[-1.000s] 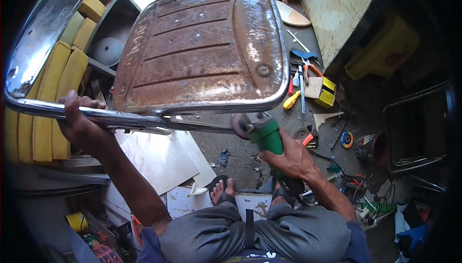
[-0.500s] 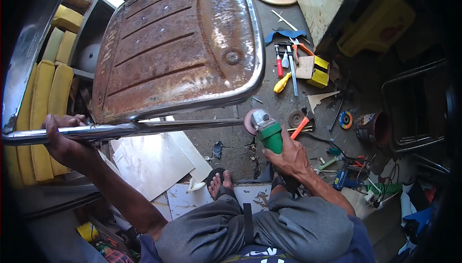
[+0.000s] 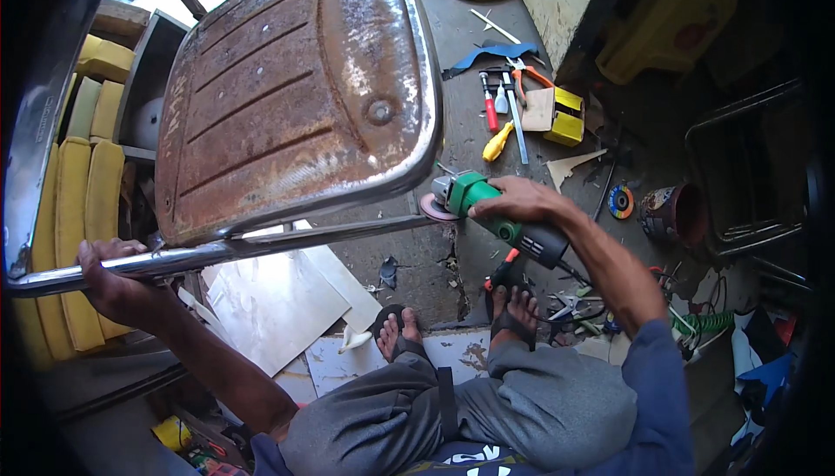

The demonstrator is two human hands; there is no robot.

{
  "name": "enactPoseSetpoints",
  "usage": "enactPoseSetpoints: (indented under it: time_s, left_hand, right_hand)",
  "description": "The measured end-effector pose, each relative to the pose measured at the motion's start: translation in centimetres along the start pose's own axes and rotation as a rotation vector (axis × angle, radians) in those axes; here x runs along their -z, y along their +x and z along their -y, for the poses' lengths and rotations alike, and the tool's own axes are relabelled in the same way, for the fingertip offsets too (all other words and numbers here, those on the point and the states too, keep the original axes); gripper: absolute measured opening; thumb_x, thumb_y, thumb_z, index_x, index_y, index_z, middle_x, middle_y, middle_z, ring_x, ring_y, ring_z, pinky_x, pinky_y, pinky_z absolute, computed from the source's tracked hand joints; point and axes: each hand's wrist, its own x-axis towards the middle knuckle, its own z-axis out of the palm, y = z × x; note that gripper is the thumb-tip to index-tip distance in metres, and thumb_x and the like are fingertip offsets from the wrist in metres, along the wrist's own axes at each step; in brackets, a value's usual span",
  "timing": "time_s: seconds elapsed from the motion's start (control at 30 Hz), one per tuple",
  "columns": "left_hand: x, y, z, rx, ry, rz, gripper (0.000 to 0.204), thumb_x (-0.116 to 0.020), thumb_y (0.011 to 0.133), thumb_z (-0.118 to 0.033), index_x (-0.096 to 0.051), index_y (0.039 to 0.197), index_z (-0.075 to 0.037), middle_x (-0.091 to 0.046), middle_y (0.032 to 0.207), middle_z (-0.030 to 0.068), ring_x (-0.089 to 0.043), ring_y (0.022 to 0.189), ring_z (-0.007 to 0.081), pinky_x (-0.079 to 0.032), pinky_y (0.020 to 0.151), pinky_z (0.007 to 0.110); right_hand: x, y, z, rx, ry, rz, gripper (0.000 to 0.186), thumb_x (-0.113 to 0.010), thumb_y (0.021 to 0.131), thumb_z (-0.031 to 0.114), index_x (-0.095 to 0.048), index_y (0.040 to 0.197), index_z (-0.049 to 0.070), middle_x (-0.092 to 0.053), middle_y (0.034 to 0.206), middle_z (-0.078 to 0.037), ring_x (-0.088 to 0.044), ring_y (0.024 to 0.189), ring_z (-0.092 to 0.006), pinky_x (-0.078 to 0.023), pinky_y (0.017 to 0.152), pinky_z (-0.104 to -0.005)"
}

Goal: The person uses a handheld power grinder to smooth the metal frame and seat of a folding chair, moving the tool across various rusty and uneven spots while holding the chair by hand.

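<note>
My left hand [image 3: 117,278] is closed round the chrome tube [image 3: 209,258] of a folding chair frame at the left. The chair's rusty ridged metal seat [image 3: 252,115], rimmed in shiny metal, is tilted above the tube. My right hand [image 3: 529,200] is wrapped round a green and black angle grinder [image 3: 472,194], held sideways with its cord trailing down to the right. The grinder's pinkish disc [image 3: 440,208] is at the tube's right end; whether it touches cannot be told.
Hand tools [image 3: 490,97], a yellow box [image 3: 567,117], a coloured disc [image 3: 620,202] and a paint-stained can [image 3: 671,217] lie right. Yellow cushions [image 3: 76,215] are stacked left. White sheets [image 3: 270,311] lie by my feet [image 3: 398,332]. Another frame [image 3: 757,171] stands far right.
The chair has shifted left, its near tube tilting down at my left hand. The grinder has turned from upright to sideways, and my right hand and forearm have risen.
</note>
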Motion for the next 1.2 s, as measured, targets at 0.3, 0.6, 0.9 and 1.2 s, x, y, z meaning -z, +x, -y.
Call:
enactPoseSetpoints:
  time_s: [0.3, 0.6, 0.9, 1.2]
  left_hand:
    - [-3.4, -1.1, -3.7, -0.036, 0.096, -0.077, 0.033, -0.048, 0.107, -0.033, -0.047, 0.090, -0.004, -0.035, 0.071, 0.0037, -0.044, 0.064, 0.0163, -0.045, 0.058, 0.030]
    - [0.1, 0.0, -1.4, 0.019, -0.003, -0.022, 0.024, -0.052, 0.108, -0.024, -0.051, 0.105, -0.001, -0.048, 0.079, 0.0045, -0.049, 0.065, 0.0148, -0.048, 0.062, 0.028]
    - [-4.8, -0.7, -6.7, 0.325, 0.038, -0.298, 0.034, -0.047, 0.107, -0.032, -0.049, 0.083, -0.009, -0.046, 0.072, 0.0028, -0.048, 0.064, 0.0155, -0.045, 0.062, 0.029]
    - [-4.0, -0.4, -6.2, 0.329, 0.091, -0.295, 0.035, -0.052, 0.106, -0.031, -0.057, 0.085, -0.004, -0.054, 0.074, 0.0051, -0.054, 0.068, 0.0169, -0.049, 0.069, 0.033]
  right_hand:
    - [4.1, 4.0, 1.9, -0.032, -0.328, 0.227, 0.078, -0.071, 0.077, 0.064, -0.067, 0.121, -0.001, -0.072, 0.104, -0.021, -0.071, 0.093, -0.0326, -0.055, 0.081, -0.0426]
    - [-0.6, -1.3, -0.6, 0.075, -0.502, -0.162, 0.072, -0.073, 0.081, 0.046, -0.047, 0.132, 0.002, -0.070, 0.093, -0.034, -0.069, 0.090, -0.0520, -0.055, 0.084, -0.0578]
    - [-5.8, -5.1, -3.6, 0.039, -0.174, -0.358, 0.089, -0.074, 0.081, 0.048, -0.040, 0.147, 0.000, -0.070, 0.100, -0.033, -0.070, 0.095, -0.0503, -0.055, 0.086, -0.0558]
    - [-8.9, -6.9, -3.0, 0.068, 0.076, -0.402, 0.088, -0.074, 0.081, 0.048, -0.039, 0.152, 0.009, -0.070, 0.112, -0.032, -0.068, 0.105, -0.0499, -0.054, 0.092, -0.0539]
